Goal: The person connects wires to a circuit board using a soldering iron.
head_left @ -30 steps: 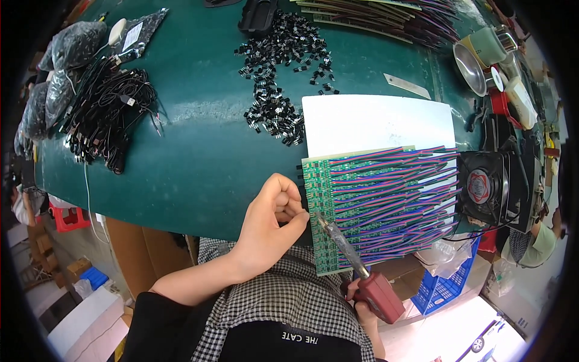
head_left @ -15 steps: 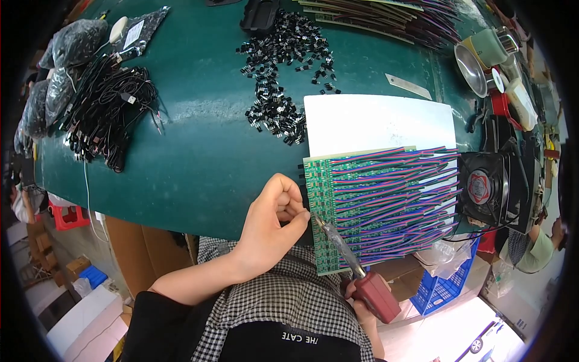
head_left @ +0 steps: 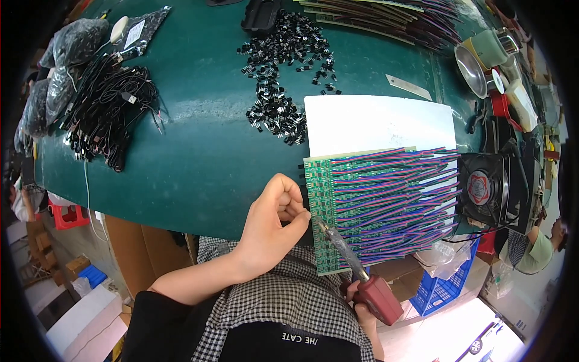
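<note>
A green circuit board panel [head_left: 319, 196] lies at the table's near edge, with rows of red, blue and black wires [head_left: 386, 205] running to the right. My left hand [head_left: 274, 211] is closed in a pinch at the panel's left edge. Whatever sits between its fingertips is too small to make out. In my right hand [head_left: 363, 311], partly hidden below the panel, is a soldering iron [head_left: 381, 298] with a dark red handle. Its tip points up and left, close to my left fingertips. Small black connectors [head_left: 303, 175] show along the panel's upper left edge.
Beneath the panel is a white board [head_left: 380, 120]. Loose black connectors [head_left: 274, 108] are heaped beyond it, near a flat blade [head_left: 409, 86]. A black fan [head_left: 484, 188] stands to the right. Black cables [head_left: 114, 108] and bags [head_left: 78, 42] lie left; more wired boards [head_left: 368, 18] lie far back.
The soldering iron has shifted slightly right and toward me, its tip drawing back a little from my left fingertips. My left hand stays in place.
</note>
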Available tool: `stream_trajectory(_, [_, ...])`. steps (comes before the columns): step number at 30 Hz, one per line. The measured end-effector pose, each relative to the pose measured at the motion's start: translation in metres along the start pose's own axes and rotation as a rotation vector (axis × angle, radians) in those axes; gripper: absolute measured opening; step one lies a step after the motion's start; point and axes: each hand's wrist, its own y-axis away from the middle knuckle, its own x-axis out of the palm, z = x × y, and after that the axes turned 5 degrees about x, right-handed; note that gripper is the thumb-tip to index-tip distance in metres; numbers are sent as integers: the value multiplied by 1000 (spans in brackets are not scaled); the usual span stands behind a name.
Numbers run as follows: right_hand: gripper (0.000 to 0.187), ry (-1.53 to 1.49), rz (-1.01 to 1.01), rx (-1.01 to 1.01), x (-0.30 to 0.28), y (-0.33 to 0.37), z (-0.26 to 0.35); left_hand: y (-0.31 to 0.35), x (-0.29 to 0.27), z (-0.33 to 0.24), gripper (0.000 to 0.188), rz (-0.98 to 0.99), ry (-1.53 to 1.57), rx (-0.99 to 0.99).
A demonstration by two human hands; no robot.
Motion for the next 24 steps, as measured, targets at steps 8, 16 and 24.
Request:
stream_trajectory(8, [68, -17, 14, -54, 0, -2, -5, -1, 0, -1, 22, 0, -12, 3])
stream_trajectory(16, [72, -30, -48, 97, 3, 6, 0, 2, -1, -1, 25, 10, -49, -8])
stream_trajectory(24, [74, -605, -73, 140, 12, -15, 51, 5, -2, -5, 23, -5, -224, 61])
